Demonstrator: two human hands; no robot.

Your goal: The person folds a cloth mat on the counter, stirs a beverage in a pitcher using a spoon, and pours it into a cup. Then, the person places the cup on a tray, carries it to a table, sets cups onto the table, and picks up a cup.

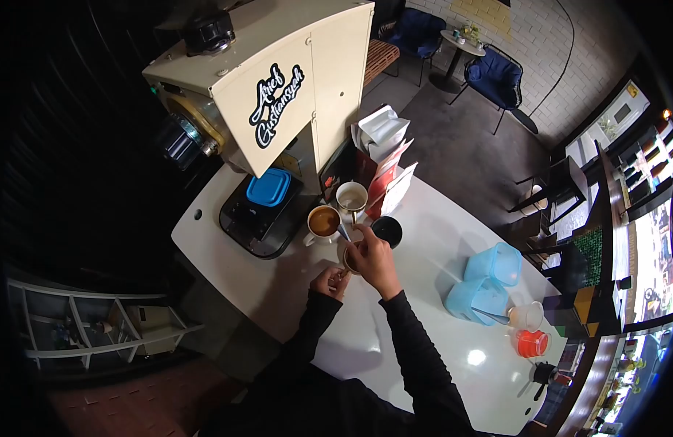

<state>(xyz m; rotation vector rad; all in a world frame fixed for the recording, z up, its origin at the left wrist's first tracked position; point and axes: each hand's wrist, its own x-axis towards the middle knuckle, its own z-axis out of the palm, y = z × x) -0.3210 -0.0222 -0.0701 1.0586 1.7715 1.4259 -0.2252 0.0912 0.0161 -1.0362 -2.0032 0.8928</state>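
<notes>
My right hand (374,261) is closed around a metal spoon (343,231), part of which shows above my fingers. Under that hand sits a cup (349,256), mostly hidden by my fingers. At the cup's near side my left hand (329,282) has its fingers pinched together, seemingly on the handle. Just beyond, a white cup (324,223) holds brown coffee, its handle toward the near left. Behind it stands another light cup (351,197) with a pale inside. A black cup (386,231) is right beside my right hand.
A cream machine (278,80) rises behind a black scale (250,229) bearing a blue-lidded container (268,187). Coffee bags (389,182) stand at the back edge. Rightward on the white table (424,364) are light-blue containers (478,298), a clear cup (526,316) and a red jar (533,343).
</notes>
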